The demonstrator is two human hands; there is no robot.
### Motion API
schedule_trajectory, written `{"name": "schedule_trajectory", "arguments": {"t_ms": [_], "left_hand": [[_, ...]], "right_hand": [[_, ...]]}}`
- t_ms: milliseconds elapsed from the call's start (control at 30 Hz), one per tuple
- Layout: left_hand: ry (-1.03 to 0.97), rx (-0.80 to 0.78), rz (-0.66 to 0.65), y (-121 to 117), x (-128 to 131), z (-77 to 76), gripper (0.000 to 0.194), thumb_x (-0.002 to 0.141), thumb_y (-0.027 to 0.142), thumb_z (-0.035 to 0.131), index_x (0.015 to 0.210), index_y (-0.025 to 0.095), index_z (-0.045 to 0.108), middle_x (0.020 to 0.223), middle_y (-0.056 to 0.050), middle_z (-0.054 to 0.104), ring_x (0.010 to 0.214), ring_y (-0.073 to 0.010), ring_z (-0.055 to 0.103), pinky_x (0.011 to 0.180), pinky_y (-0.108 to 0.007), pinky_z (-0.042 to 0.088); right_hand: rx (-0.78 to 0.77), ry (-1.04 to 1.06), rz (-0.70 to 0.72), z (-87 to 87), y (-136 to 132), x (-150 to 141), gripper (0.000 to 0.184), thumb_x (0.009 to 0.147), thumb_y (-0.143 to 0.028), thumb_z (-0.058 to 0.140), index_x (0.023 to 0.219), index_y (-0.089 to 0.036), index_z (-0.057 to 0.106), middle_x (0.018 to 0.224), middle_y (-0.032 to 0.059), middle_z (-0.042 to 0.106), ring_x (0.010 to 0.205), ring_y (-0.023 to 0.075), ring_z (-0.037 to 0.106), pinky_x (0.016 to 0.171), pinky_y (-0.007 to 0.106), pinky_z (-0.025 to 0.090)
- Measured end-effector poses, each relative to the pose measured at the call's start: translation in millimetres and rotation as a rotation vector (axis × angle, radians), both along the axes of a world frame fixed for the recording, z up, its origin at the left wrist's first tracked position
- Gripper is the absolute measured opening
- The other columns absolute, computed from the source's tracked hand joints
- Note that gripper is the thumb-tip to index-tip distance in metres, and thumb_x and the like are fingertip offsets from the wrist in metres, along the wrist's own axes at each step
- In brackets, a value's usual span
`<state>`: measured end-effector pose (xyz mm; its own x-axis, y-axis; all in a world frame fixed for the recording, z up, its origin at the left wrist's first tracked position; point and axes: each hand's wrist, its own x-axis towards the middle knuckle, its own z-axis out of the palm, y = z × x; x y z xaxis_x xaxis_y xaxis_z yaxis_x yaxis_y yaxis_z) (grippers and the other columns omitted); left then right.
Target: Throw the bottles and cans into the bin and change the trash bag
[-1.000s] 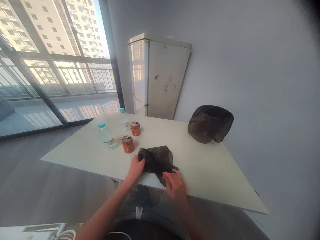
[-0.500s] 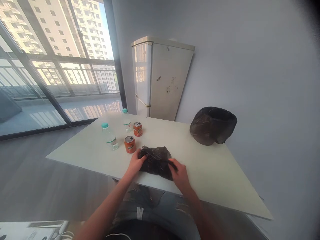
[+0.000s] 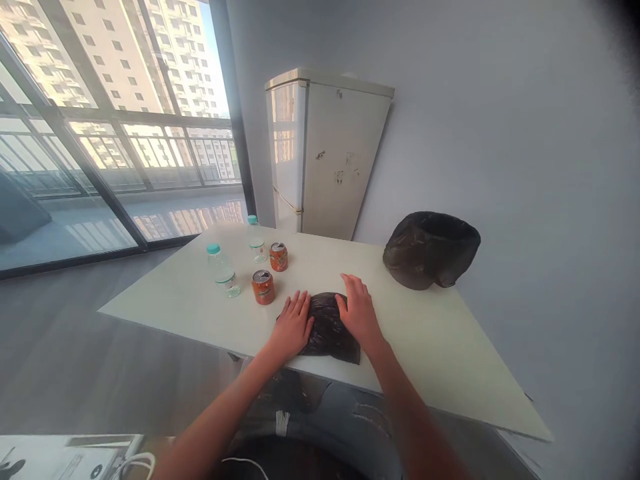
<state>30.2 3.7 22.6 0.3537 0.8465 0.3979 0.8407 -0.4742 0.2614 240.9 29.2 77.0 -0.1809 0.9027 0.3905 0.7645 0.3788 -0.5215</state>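
A black plastic bag (image 3: 330, 330) lies flattened near the front edge of the white table (image 3: 430, 360). My left hand (image 3: 294, 325) rests flat over its left part, fingers stretched out. Over the bag's right side is my right hand (image 3: 359, 310), open with the thumb apart from the fingers; whether it presses on the plastic I cannot tell. Just beyond my left hand stands an orange can (image 3: 263, 288), and a second orange can (image 3: 279, 257) is behind it. Two clear bottles with teal caps, a nearer bottle (image 3: 223, 272) and a farther bottle (image 3: 257, 241), stand upright left of the cans.
A bin lined with a black bag (image 3: 425, 257) stands at the table's back right, by the wall. Behind the table is a white refrigerator (image 3: 345, 153). Glass doors (image 3: 115, 160) are at the left. A white box (image 3: 65, 460) with cables shows at the lower left.
Both hands have let go of the bunched bag and opened. The bag now lies flatter on the table. My right hand has moved forward, and my left lies on top of the plastic.
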Motion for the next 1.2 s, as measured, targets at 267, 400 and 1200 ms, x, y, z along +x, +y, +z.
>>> {"name": "schedule_trajectory", "arguments": {"t_ms": [267,400,1200], "left_hand": [[0.154,-0.128,0.046,11.2,-2.4,-40.6,0.055,0.106,0.026,0.037,0.157,0.008,0.048,0.165,-0.02,0.042,0.156,-0.0362,0.038,0.125,-0.059,0.035],[0.152,-0.109,0.055,9.4,-2.8,-41.9,0.057,0.106,0.03,0.037,0.157,0.005,0.046,0.166,-0.019,0.04,0.156,-0.0363,0.037,0.127,-0.058,0.032],[0.115,-0.379,-0.02,-34.3,-31.6,10.0,0.021,0.106,0.021,0.043,0.101,0.021,0.063,0.1,-0.009,0.073,0.095,-0.0252,0.07,0.08,-0.034,0.049]], "right_hand": [[-0.187,-0.447,0.223,-57.9,-30.0,-28.2,0.064,0.109,-0.052,0.042,0.163,-0.017,0.04,0.172,0.0152,0.029,0.16,0.033,0.026,0.126,0.062,0.026],[-0.181,-0.472,0.233,-72.9,-23.8,-14.5,0.066,0.111,-0.053,0.036,0.167,-0.018,0.032,0.174,0.0131,0.022,0.162,0.0288,0.02,0.128,0.061,0.024],[-0.028,-0.239,0.375,-75.4,-42.2,16.0,0.027,0.104,-0.015,0.049,0.12,-0.017,0.072,0.132,0.0154,0.072,0.123,0.0295,0.064,0.109,0.051,0.045]]}}
